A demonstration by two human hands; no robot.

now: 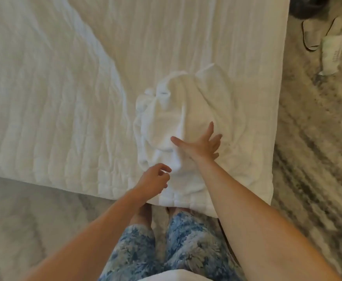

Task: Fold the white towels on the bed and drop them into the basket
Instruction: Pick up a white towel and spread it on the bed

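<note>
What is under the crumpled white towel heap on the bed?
The towel heap lies on the white quilted bed cover, which shows around it. Anything else beneath is hidden by the towel heap.

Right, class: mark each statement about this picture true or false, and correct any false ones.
1. The towel lies crumpled on the bed. True.
2. The right hand has its fingers spread out over the towel. True.
3. The left hand grips a basket. False: it holds no basket, and none is in view.
4. The slipper lies on the bed. False: it lies on the floor beside the bed.
</note>
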